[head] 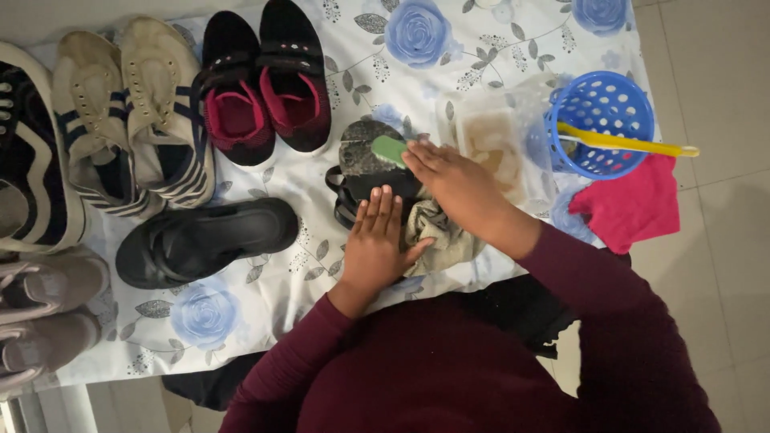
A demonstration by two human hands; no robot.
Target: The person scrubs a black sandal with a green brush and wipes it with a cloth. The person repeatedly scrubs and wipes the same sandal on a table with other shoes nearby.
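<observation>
Black sandal (365,164) — on the floral cloth, mid-table (265,301). Left hand (377,240) flat, fingers together, pinning it; right hand (453,180) pinches a green brush (390,150). Likely light, flexible — grip the sole edges.

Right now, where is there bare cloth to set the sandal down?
Free: cloth below the black slide, and the top strip right of the black-and-pink shoes. Crowded: left edge with shoes, right around the blue basket and plastic tub.

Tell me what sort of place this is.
Likely a home shoe-cleaning spot: a white cloth with blue roses spread over pale floor tiles, rows of shoes, and a blue plastic basket.
</observation>
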